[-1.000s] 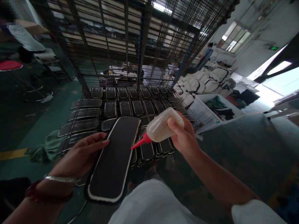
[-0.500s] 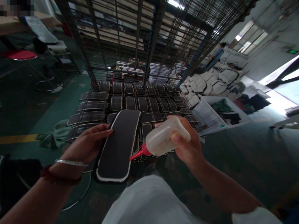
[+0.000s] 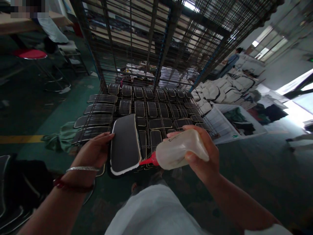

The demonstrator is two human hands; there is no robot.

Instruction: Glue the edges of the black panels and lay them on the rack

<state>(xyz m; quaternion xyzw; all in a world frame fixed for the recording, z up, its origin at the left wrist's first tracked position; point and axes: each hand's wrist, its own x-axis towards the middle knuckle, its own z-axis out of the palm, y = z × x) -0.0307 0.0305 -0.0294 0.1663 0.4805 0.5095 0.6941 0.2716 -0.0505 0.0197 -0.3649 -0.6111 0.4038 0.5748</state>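
Note:
A dark oblong panel (image 3: 125, 143) with a whitish line along its edge is tilted in front of me. My left hand (image 3: 96, 150) grips its left edge, thumb side on the face and the other fingers partly hidden behind. My right hand (image 3: 204, 156) is wrapped round a translucent squeeze bottle (image 3: 181, 148). The bottle's red nozzle (image 3: 149, 160) points left, its tip at the panel's lower right edge. The white line is thickest along the bottom edge.
Behind stands a wire rack (image 3: 156, 75) with rows of similar dark panels. White bin (image 3: 217, 122) with cloth stands right, near piled white pieces (image 3: 220, 89). A red stool (image 3: 30, 54), green cloth (image 3: 61, 137) and more dark pieces (image 3: 22, 186) are left. Two people are further off.
The panel has turned and its lower end has risen. The nozzle tip has come to its lower right corner area. My right hand and the bottle have shifted slightly right.

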